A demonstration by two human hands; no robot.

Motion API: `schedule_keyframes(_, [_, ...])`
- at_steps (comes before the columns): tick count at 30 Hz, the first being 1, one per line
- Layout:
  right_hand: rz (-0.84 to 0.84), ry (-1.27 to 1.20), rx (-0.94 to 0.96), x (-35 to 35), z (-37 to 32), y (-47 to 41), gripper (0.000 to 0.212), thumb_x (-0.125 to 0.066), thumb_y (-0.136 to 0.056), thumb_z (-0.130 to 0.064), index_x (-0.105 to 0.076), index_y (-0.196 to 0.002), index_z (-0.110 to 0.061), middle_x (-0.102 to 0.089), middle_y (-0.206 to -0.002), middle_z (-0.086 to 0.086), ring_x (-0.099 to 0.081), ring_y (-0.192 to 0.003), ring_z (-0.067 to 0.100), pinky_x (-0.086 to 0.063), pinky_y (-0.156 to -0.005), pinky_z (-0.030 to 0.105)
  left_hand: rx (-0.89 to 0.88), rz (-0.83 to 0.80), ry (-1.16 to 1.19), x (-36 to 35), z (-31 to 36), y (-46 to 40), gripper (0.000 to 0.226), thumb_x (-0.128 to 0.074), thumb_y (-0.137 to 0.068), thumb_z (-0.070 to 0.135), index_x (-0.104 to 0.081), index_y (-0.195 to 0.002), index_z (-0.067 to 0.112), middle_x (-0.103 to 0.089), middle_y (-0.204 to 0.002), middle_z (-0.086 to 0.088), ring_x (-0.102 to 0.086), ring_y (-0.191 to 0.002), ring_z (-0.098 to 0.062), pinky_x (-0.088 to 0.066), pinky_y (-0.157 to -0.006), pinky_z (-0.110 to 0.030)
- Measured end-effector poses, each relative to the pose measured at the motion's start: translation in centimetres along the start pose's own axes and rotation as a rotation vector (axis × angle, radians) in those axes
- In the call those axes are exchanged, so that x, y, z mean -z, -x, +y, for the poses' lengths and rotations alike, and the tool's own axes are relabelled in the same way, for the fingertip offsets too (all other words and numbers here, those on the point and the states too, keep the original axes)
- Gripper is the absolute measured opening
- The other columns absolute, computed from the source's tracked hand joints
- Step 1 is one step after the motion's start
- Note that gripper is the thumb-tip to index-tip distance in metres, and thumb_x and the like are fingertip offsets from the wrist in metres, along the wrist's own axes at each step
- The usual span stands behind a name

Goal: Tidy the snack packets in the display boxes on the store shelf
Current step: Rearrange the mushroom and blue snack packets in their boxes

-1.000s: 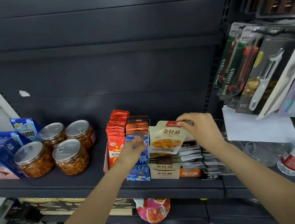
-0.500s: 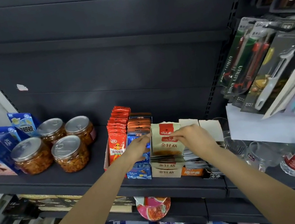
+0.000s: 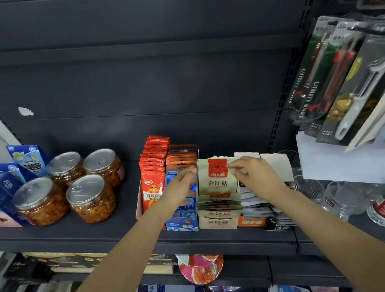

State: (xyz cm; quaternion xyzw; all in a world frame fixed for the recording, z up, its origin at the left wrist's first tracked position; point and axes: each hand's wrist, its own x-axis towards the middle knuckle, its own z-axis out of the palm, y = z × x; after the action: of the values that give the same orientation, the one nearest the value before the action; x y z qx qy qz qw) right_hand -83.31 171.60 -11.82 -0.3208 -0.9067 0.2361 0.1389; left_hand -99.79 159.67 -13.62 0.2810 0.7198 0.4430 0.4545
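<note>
Both hands at the beige mushroom-snack packet (image 3: pixel 215 178), upright at the rear of its beige display box (image 3: pixel 218 221) on the shelf (image 3: pixel 77 230). Left hand (image 3: pixel 180 186) fingers touch its left edge; right hand (image 3: pixel 253 173) pinches the top. Red packets (image 3: pixel 154 168) already neat; grey packets (image 3: pixel 257 201) beside right still slumped, likely next.

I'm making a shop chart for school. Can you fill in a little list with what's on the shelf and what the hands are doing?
Place: dark store shelf
Left hand: fingertips touch the beige packet's left top edge
Right hand: pinches the packet's top right
Beige packet: upright, red label, at the back of its box
Beige display box: holds more packets in front
Red packets: row to the left
Jars: four, farther left
</note>
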Motion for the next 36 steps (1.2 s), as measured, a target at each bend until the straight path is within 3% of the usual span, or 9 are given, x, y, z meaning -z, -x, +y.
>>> schedule_keyframes(5, [-0.093, 0.161, 0.008, -1.0, 0.5, -0.8, 0.039, -0.061, -0.091, -0.021, -0.056, -0.13, -0.021, -0.053, -0.134, 0.0, -0.052, -0.118, 0.016, -0.043, -0.098, 0.029, 0.031, -0.001, -0.029, -0.1, 0.2, -0.5, 0.051, -0.034, -0.098, 0.05, -0.04, -0.141, 0.023, -0.049, -0.14, -0.001, -0.055, -0.114, -0.021, -0.041, -0.096, -0.038])
schedule_keyframes(8, [-0.03, 0.242, 0.002, -1.5, 0.3, -1.1, 0.041, -0.059, -0.092, -0.025, -0.052, -0.132, -0.024, -0.051, -0.13, -0.001, -0.048, -0.119, 0.015, -0.045, -0.092, 0.029, 0.042, 0.005, -0.024, 0.1, 0.2, -0.8, 0.051, -0.032, -0.098, 0.051, -0.041, -0.14, 0.024, -0.05, -0.139, 0.0, -0.056, -0.114, -0.022, -0.041, -0.098, -0.039])
schedule_keyframes(14, [-0.015, 0.303, 0.048, -1.9, -0.6, -2.0, 0.023, -0.06, -0.09, -0.028, -0.064, -0.11, -0.017, -0.055, -0.109, 0.001, -0.049, -0.105, 0.015, -0.045, -0.081, 0.026, 0.045, -0.011, -0.019, 0.5, 0.2, -1.0, 0.054, -0.03, -0.097, 0.055, -0.039, -0.141, 0.025, -0.051, -0.137, 0.0, -0.055, -0.116, -0.024, -0.04, -0.1, -0.042])
schedule_keyframes(17, [0.008, 0.223, 0.032, -1.3, -0.9, -2.0, 0.016, -0.057, -0.092, -0.026, -0.065, -0.104, -0.018, -0.052, -0.105, -0.001, -0.054, -0.095, 0.015, -0.042, -0.071, 0.026, 0.058, -0.014, -0.015, 0.5, 0.2, -1.1, 0.054, -0.03, -0.096, 0.056, -0.045, -0.137, 0.025, -0.053, -0.134, 0.0, -0.056, -0.115, -0.023, -0.04, -0.098, -0.04])
schedule_keyframes(22, [0.258, -0.059, 0.034, 1.5, -0.6, -1.8, 0.007, -0.063, -0.088, -0.017, -0.067, -0.09, -0.021, -0.066, -0.091, -0.005, -0.062, -0.085, 0.012, -0.052, -0.071, 0.034, 0.049, 0.011, -0.018, 0.4, 0.3, -1.3, 0.047, -0.036, -0.098, 0.05, -0.051, -0.128, 0.018, -0.057, -0.126, -0.002, -0.057, -0.11, -0.022, -0.042, -0.092, -0.034])
schedule_keyframes(26, [0.316, -0.166, 0.035, 3.4, -1.1, -1.5, 0.013, -0.063, -0.086, -0.01, -0.07, -0.09, -0.02, -0.071, -0.09, -0.006, -0.063, -0.086, 0.009, -0.053, -0.075, 0.035, -0.087, 0.179, -0.098, -0.1, 0.5, -1.5, 0.036, -0.04, -0.1, 0.036, -0.057, -0.12, 0.011, -0.062, -0.105, -0.005, -0.057, -0.086, -0.014, -0.047, -0.078, -0.027])
schedule_keyframes(29, [0.329, -0.209, 0.048, 4.1, -1.4, -1.5, 0.013, -0.063, -0.087, -0.01, -0.07, -0.089, -0.021, -0.07, -0.088, -0.008, -0.063, -0.086, 0.008, -0.054, -0.075, 0.035, 0.015, 0.126, 0.065, -0.4, 1.4, -1.0, 0.032, -0.038, -0.1, 0.039, -0.061, -0.108, 0.018, -0.06, -0.086, -0.004, -0.059, -0.07, -0.015, -0.048, -0.071, -0.027])
schedule_keyframes(31, [0.326, -0.246, 0.057, 4.6, -1.6, -1.4, 0.015, -0.062, -0.087, -0.009, -0.069, -0.088, -0.022, -0.07, -0.088, -0.011, -0.063, -0.086, 0.006, -0.053, -0.077, 0.033, 0.101, 0.069, 0.176, -0.4, 2.1, -0.5, 0.031, -0.037, -0.099, 0.044, -0.059, -0.096, 0.023, -0.064, -0.09, -0.006, -0.062, -0.074, -0.018, -0.048, -0.07, -0.028])
schedule_keyframes(36, [0.345, -0.348, 0.145, 5.3, -1.8, -0.4, 0.018, -0.063, -0.086, -0.007, -0.069, -0.085, -0.024, -0.067, -0.085, -0.017, -0.062, -0.086, 0.0, -0.052, -0.081, 0.027, 0.126, 0.025, 0.407, -0.2, 2.7, -0.3, 0.036, -0.046, -0.097, 0.041, -0.059, -0.103, 0.008, -0.068, -0.097, -0.011, -0.068, -0.081, -0.02, -0.051, -0.066, -0.024])
